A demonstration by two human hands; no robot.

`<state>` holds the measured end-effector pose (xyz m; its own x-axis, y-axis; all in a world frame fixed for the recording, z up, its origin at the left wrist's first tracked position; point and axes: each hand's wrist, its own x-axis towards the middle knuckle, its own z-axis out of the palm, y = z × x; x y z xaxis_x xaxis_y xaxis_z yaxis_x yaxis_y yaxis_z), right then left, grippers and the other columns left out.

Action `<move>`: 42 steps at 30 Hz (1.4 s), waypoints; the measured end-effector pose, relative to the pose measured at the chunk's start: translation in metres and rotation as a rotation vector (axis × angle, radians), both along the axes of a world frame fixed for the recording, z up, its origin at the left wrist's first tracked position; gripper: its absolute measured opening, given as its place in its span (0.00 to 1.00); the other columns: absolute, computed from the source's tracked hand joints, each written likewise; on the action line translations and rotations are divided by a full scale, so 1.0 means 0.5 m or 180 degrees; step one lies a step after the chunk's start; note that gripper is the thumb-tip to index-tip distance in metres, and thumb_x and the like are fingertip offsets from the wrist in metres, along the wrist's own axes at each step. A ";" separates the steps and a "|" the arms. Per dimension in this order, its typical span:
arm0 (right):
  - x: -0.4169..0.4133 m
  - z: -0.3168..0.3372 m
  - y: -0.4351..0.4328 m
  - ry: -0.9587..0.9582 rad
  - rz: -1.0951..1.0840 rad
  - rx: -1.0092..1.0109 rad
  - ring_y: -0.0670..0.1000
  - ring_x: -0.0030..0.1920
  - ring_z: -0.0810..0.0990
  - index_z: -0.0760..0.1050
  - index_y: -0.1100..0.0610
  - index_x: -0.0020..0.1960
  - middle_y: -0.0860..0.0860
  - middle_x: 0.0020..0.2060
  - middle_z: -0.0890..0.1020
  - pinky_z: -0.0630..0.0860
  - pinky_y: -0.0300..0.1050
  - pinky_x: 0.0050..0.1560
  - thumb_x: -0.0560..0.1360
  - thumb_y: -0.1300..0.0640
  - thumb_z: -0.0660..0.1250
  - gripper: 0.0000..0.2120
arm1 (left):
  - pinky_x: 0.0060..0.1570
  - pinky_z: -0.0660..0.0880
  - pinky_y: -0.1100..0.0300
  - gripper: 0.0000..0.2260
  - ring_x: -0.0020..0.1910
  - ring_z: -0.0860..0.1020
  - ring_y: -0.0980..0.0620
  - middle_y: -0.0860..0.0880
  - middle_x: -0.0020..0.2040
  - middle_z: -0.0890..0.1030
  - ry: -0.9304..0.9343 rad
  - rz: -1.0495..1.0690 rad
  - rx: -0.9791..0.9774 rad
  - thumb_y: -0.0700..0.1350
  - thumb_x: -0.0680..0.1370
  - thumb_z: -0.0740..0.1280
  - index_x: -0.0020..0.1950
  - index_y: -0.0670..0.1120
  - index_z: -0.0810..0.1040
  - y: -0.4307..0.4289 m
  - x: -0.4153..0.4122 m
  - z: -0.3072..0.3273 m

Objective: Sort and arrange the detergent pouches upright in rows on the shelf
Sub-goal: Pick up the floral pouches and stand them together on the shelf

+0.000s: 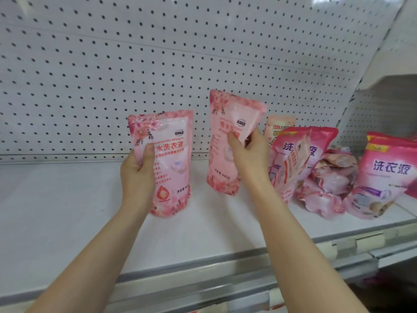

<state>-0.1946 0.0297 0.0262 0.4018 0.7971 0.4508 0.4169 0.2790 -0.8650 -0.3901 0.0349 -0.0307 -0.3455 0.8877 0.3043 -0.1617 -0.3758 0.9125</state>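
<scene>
Glossy pink floral pouch [172, 159] in left hand [137, 177], twin [222, 118] in right hand [247, 158]

Pale pink on the left-hand pouch [168, 163], with darker pink blossoms crowding its top and bottom edges, red characters across a whitish middle and a red-orange drop emblem low down. The right-hand pouch [225, 141] wears the same blossom pink, lettering in red. Toward the shelf's right end, a deep magenta pouch [316, 143] with purple characters, and at the very end another magenta pouch [388, 175], purple characters again, yellow trim up top. Peach pouch [278, 126] at the back edge. Shelf [67, 211] plain white; pegboard [158, 53] white, dotted with even rows of dark holes.
</scene>
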 end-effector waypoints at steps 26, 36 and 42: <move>0.235 0.120 -0.175 -0.1359 -0.1269 0.1158 0.44 0.52 0.81 0.75 0.53 0.64 0.47 0.55 0.83 0.78 0.48 0.56 0.78 0.63 0.61 0.16 | 0.71 0.64 0.52 0.25 0.73 0.64 0.53 0.43 0.71 0.68 0.1722 0.1058 0.1824 0.33 0.75 0.67 0.71 0.43 0.68 -0.081 0.105 0.092; 0.459 0.038 -0.043 -0.0826 -0.0227 -0.0408 0.48 0.46 0.82 0.66 0.46 0.71 0.46 0.44 0.81 0.78 0.47 0.49 0.71 0.49 0.76 0.32 | 0.60 0.69 0.67 0.37 0.63 0.73 0.65 0.67 0.65 0.72 0.2430 -0.0702 0.0592 0.57 0.73 0.72 0.76 0.63 0.55 -0.149 0.407 0.030; 0.477 0.010 0.016 -0.0740 0.0553 -0.0993 0.58 0.49 0.83 0.80 0.57 0.53 0.56 0.47 0.85 0.79 0.61 0.56 0.75 0.38 0.66 0.22 | 0.35 0.73 0.70 0.06 0.35 0.79 0.63 0.59 0.32 0.80 0.2122 0.0410 0.0170 0.41 0.76 0.72 0.51 0.49 0.79 -0.139 0.450 0.011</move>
<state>0.0438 0.0376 0.0310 0.1655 0.9565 0.2401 0.5808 0.1022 -0.8076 -0.1651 -0.0348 -0.0252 -0.1707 0.8299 0.5312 0.4779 -0.4017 0.7812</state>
